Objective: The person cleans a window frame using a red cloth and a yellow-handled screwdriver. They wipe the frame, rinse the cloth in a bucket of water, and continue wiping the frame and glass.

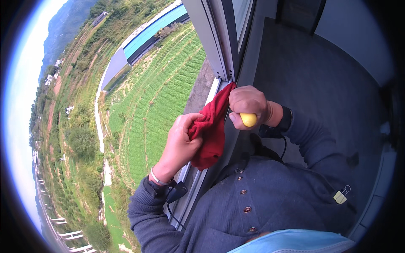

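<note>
My left hand (182,142) grips the side of a red cloth (208,136) that hangs in folds over the window's sill track (215,88). The cloth's narrow upper end reaches the foot of the window frame (218,41). Just right of that end, my right hand (248,106) is closed around a tool with a rounded yellow handle (248,119). The handle's butt sticks out below my thumb; the tool's other end is hidden behind my fist and the cloth.
Beyond the opening on the left lie green crop fields (164,91) far below and a building with a turquoise roof (155,33). Window glass (242,14) stands at the top. A dark floor (294,69) extends on the right. Cables hang from the devices at both wrists.
</note>
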Tool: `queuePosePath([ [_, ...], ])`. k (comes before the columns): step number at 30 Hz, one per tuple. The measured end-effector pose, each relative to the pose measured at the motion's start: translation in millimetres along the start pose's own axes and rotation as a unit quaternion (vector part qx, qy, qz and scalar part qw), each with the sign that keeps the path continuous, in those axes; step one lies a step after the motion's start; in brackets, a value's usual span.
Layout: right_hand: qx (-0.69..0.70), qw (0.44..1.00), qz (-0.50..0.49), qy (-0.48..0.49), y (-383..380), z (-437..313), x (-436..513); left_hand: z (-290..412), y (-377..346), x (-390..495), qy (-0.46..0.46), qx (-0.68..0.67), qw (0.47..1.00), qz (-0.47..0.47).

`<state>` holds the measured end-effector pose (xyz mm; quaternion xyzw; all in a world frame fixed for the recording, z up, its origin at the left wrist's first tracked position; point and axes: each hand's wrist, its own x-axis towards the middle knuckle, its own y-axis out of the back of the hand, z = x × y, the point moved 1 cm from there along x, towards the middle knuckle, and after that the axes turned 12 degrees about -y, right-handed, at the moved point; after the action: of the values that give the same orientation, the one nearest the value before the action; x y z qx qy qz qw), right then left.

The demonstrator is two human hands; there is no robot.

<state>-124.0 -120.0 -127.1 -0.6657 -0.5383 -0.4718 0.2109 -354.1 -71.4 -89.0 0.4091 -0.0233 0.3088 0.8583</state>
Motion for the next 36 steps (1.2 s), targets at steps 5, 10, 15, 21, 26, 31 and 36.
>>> queuePosePath([
  [5, 0.031, 0.998, -0.047, 0.03, -2, -8, 0, 2, 0, 1, 0.027, -0.033, 0.999, -0.007],
  [10, 0.111, 0.989, -0.098, 0.016, -14, -34, 0, 12, 13, -8, 0.02, -0.022, 0.998, -0.054],
  [15, 0.169, 0.985, -0.024, -0.028, 0, -24, 4, 6, 10, -6, 0.035, -0.022, 0.998, -0.045],
  [21, 0.17, 0.955, 0.125, -0.208, 29, 14, 17, -3, 2, -9, 0.047, -0.043, 0.998, 0.014],
  [26, 0.206, 0.852, 0.167, -0.452, 74, 27, 31, -7, 1, -11, 0.048, -0.068, 0.996, 0.03],
  [31, -0.066, 0.868, -0.103, -0.481, 112, -18, 42, -6, 0, -5, 0.03, -0.044, 0.999, 0.008],
  [36, -0.178, 0.942, -0.173, -0.225, 65, -61, 27, 3, 2, -8, 0.019, -0.033, 0.999, -0.015],
])
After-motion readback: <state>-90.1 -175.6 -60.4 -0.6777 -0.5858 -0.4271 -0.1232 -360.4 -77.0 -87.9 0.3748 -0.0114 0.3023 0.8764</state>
